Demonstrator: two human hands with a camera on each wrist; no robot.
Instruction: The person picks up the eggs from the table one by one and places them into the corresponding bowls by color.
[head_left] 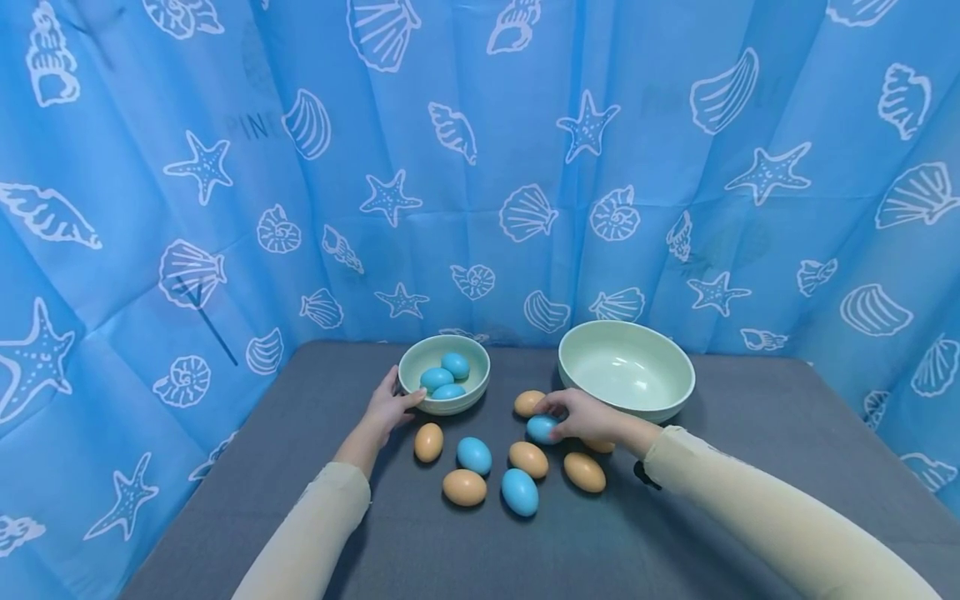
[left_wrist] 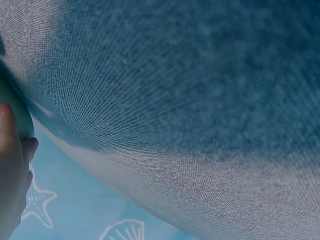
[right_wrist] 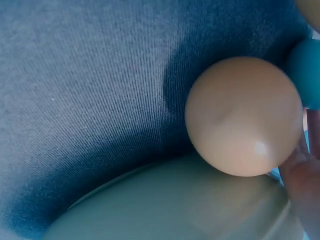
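Where the forearms enter at the near side, each wears a pale sleeve: left sleeve [head_left: 311, 529] and right sleeve [head_left: 780, 517]. A dark band [head_left: 647, 476] shows at the right wrist.

The grey counter [head_left: 405, 554] carries the loose eggs. The nearest is the front blue egg [head_left: 520, 492]. To its left lies the front orange egg [head_left: 464, 487]; to its right, the right orange egg [head_left: 584, 472]. Just beyond the front blue egg lies the centre orange egg [head_left: 528, 459]. The middle blue egg [head_left: 474, 456] lies to the left of that, near the front orange egg. The left orange egg [head_left: 428, 442] is located in front of the small bowl [head_left: 459, 407]. The covered orange egg [head_left: 601, 447] is mostly hidden by the right hand [head_left: 588, 417] in the head view; the right wrist view shows it just beside the large bowl [head_left: 622, 367].

Hands, state: the right hand is nearly closed, thumb and fingers pinching the gripped blue egg [head_left: 542, 430]. Whether this egg touches the counter cannot be told. The rear orange egg [head_left: 529, 403] lies just beyond it. The left hand [head_left: 387, 411] is partly closed and grips the small bowl, thumb at the rim, fingers along the outer wall.

The small bowl stands upright and contains three blue eggs [head_left: 437, 379]. The large bowl stands upright to its right. Behind the counter hangs a blue curtain [head_left: 480, 158] printed with white shells and starfish.
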